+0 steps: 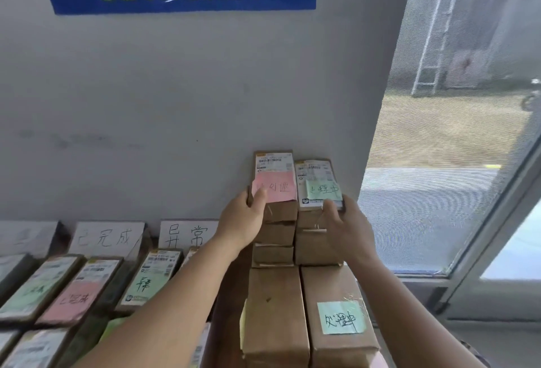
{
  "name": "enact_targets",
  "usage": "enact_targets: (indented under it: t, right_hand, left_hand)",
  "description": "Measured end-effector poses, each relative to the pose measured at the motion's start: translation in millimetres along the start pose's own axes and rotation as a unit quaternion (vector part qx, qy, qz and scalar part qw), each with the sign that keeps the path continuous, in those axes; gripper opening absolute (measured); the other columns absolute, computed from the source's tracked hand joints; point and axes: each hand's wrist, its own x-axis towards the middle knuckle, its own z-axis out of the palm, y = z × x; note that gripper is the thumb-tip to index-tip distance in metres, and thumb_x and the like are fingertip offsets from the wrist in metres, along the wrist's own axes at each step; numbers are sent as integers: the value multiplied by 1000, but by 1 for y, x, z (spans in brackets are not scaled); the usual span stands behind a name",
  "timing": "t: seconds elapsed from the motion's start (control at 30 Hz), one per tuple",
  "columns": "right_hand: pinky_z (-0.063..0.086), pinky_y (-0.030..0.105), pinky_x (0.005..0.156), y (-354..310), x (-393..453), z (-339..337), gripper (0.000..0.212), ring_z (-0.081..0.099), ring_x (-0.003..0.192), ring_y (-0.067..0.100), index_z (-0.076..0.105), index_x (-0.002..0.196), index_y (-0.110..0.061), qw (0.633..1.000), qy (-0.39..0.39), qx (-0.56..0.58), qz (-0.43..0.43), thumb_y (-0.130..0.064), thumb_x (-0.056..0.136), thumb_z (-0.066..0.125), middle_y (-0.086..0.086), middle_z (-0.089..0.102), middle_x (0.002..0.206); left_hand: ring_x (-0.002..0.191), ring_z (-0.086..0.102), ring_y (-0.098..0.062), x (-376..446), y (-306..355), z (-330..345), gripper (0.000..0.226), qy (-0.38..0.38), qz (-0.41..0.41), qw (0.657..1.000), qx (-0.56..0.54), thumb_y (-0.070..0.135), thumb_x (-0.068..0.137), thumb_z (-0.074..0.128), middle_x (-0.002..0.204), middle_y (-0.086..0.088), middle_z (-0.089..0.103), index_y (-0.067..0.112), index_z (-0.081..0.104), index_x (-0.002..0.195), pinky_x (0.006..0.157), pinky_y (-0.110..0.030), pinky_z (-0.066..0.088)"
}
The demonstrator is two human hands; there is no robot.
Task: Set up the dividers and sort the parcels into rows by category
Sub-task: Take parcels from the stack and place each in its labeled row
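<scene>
The left hand (244, 221) grips the pink-noted parcel (273, 180) atop the left stack; the right hand (345, 224) grips the green-noted parcel (317, 184) atop the right stack, against the wall (175, 104).

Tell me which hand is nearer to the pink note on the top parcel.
Left. The left hand has its thumb on the pink note. The right hand grips the neighbouring parcel with the green note, beside it.
</scene>
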Motion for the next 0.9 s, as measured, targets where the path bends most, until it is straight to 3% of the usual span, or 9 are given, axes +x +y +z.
enact_targets:
  t: [0.13, 0.23, 0.3, 0.37, 0.43, 0.5, 0.6, 0.73, 0.9]
  right_hand:
    - [46, 37, 80, -14, -13, -6, 35, 60, 96, 28, 52, 126, -22, 996, 15, 68, -46, -37, 96, 43, 2, 68, 106]
    - [44, 35, 76, -22, -23, -8, 31, 60, 93, 23, 52, 125, -27, 994, 11, 88, -56, -34, 97, 42, -5, 68, 99]
    - [40, 31, 72, -29, -33, -6, 29, 61, 91, 19, 53, 124, -29, 992, 0, 110, -66, -33, 96, 43, -8, 67, 97]
    - [41, 26, 72, -38, -45, -3, 29, 62, 90, 11, 54, 124, -26, 988, -7, 136, -76, -30, 96, 46, -9, 67, 98]
    - [39, 8, 61, -47, -57, 2, 30, 58, 81, -10, 54, 125, -21, 985, -11, 149, -86, -27, 96, 48, -15, 64, 94]
    - [37, 0, 53, -56, -70, 7, 32, 52, 75, -18, 53, 127, -17, 982, -25, 162, -94, -25, 96, 50, -17, 62, 95]
    - [38, -1, 51, -72, -92, 16, 34, 50, 81, -13, 49, 130, -18, 976, -64, 179, -103, -26, 97, 50, -7, 63, 110]
    - [42, 4, 48, -96, -130, 32, 32, 56, 74, -15, 47, 127, -22, 972, -86, 188, -115, -27, 96, 52, -12, 59, 104]
    - [44, 17, 61, -124, -195, 56, 37, 60, 94, 6, 45, 130, -25, 966, -108, 194, -132, -34, 95, 52, -13, 59, 108]
  left_hand:
    - [108, 48, -5, -21, 5, -15, 41, -4, 32, 998, -46, 53, 98, 31, 122, 13, 56, 34, 46, 131, 76, -10, 39]
    - [119, 50, -9, -43, 4, -28, 42, 1, 33, 995, -94, 56, 94, 38, 125, 14, 58, 38, 46, 132, 100, -33, 45]
    - [121, 50, -10, -58, 2, -38, 42, 14, 33, 995, -96, 55, 93, 40, 127, 15, 58, 42, 44, 133, 104, -43, 43]
    - [121, 51, -11, -73, -2, -50, 37, 27, 36, 994, -103, 53, 93, 42, 128, 15, 57, 47, 42, 129, 104, -46, 43]
    - [120, 51, -11, -88, -5, -64, 30, 35, 33, 993, -105, 48, 95, 42, 126, 15, 58, 52, 40, 125, 103, -47, 43]
    - [120, 51, -11, -103, -9, -79, 29, 40, 30, 994, -101, 45, 98, 41, 125, 15, 58, 57, 39, 124, 105, -46, 41]
    - [115, 54, -8, -128, -15, -106, 28, 51, 27, 992, -113, 42, 97, 42, 119, 17, 61, 64, 40, 114, 104, -41, 42]
    - [111, 60, -24, -163, -32, -143, 27, 84, 7, 984, -155, 43, 93, 51, 115, 5, 66, 49, 45, 119, 98, -50, 46]
    - [113, 60, -13, -217, -59, -194, 34, 139, -6, 972, -187, 38, 90, 60, 120, 4, 65, 41, 47, 121, 101, -45, 45]
